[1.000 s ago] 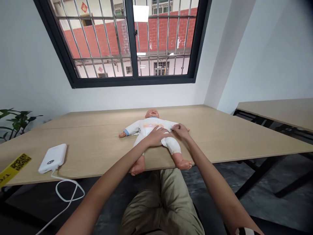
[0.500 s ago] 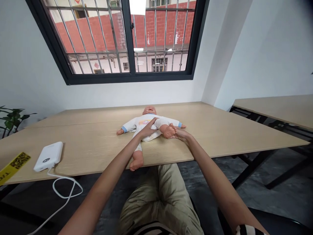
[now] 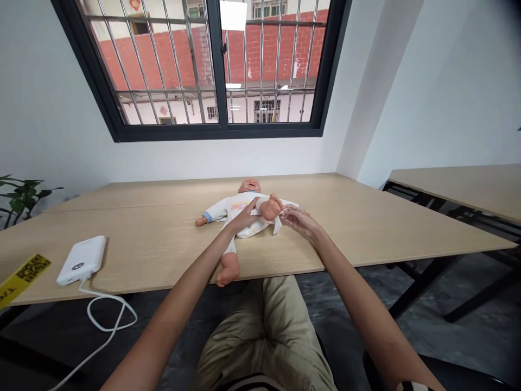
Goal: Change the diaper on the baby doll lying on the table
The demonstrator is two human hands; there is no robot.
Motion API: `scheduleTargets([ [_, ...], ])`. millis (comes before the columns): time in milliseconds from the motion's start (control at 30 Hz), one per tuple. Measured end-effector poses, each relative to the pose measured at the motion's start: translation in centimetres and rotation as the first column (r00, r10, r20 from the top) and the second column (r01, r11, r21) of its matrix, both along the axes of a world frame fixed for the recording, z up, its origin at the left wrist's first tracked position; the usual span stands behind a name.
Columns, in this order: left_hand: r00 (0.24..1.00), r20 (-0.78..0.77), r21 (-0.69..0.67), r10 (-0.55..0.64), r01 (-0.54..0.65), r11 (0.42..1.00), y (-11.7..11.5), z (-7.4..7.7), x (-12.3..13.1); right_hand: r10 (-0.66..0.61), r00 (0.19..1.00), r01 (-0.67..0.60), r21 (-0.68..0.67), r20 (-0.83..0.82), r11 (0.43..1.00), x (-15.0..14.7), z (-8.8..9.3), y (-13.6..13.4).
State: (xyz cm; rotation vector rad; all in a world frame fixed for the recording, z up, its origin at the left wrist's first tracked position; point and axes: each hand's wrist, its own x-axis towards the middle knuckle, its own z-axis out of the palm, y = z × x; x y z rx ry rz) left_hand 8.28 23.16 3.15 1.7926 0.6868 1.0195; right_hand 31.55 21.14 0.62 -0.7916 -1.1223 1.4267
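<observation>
A baby doll (image 3: pixel 244 205) in a white outfit with blue cuffs lies on its back on the table, head toward the window. One bare foot (image 3: pixel 229 270) rests by the table's front edge; the other foot (image 3: pixel 271 207) is raised. My left hand (image 3: pixel 245 216) is closed around the raised leg near the doll's middle. Loose white cloth (image 3: pixel 277 225) hangs just below that foot. Just right of it is my right hand (image 3: pixel 300 221), fingers curved and apart, with no held thing visible. It partly covers the doll's arm on that side.
On the table's left lies a white power bank (image 3: pixel 82 259) with a white cable (image 3: pixel 112 328) hanging over the front edge. A yellow label (image 3: pixel 24 279) and a plant (image 3: pixel 22 198) are farther left. Behind the table is a barred window (image 3: pixel 220 130); another table (image 3: pixel 459 187) stands right.
The doll's raised foot has moved up and left, and loose white cloth now hangs below it. My right hand has come off the foot. My left hand stays on the leg.
</observation>
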Motion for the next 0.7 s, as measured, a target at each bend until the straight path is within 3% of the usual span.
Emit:
scheduleTargets([
  [67,0.996,-0.083,0.174,-0.045,0.059,0.983,-0.3,0.1,0.1,-0.105,0.994,0.106,0.048,-0.024,0.993,0.0,0.0,0.2],
  [133,0.981,-0.182,0.343,-0.072,0.132,0.93,-0.5,0.1,0.3,-0.18,0.983,0.183,0.1,-0.039,0.978,-0.1,0.3,0.3],
  [267,0.933,-0.359,0.524,-0.01,0.211,0.825,-0.4,-0.1,0.6,-0.197,0.978,0.208,0.195,-0.073,0.959,-0.9,1.3,0.0],
  [533,0.865,-0.5,0.621,0.039,0.327,0.713,-0.1,-0.3,0.8,-0.264,0.944,0.171,0.395,0.195,0.903,-3.8,2.4,2.5],
  [700,0.805,-0.585,0.604,0.099,0.351,0.715,-0.6,-0.1,0.8,-0.238,0.952,0.158,0.357,0.191,0.92,-5.1,2.4,2.3],
])
